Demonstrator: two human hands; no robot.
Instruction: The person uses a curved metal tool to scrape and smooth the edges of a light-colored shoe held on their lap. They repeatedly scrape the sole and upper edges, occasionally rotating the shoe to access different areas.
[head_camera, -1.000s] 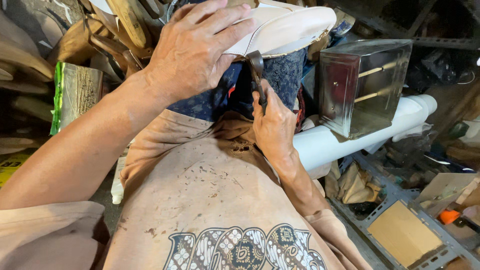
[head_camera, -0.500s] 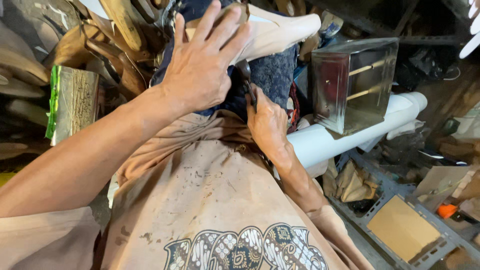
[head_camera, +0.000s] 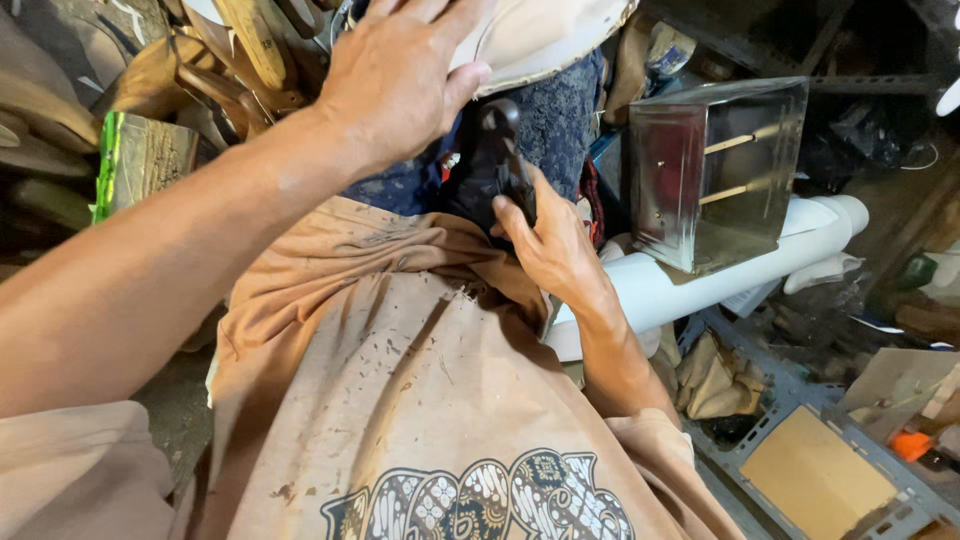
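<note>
Left hand (head_camera: 395, 85) pressing flat on sole (head_camera: 535, 35), right hand (head_camera: 545, 240) gripping dark tool (head_camera: 500, 150); could slip and nick fingers.

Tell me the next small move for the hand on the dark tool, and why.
Probably bring the dark tool up to the pale sole's edge. The right hand grips it just below that edge, while the left hand presses flat on the sole, steadying it against the lap.

A pale shoe sole (head_camera: 540, 35) is pressed down by the left hand (head_camera: 400, 85). A dark tool (head_camera: 503, 155) is gripped by the right hand (head_camera: 550, 245) just below it.
</note>
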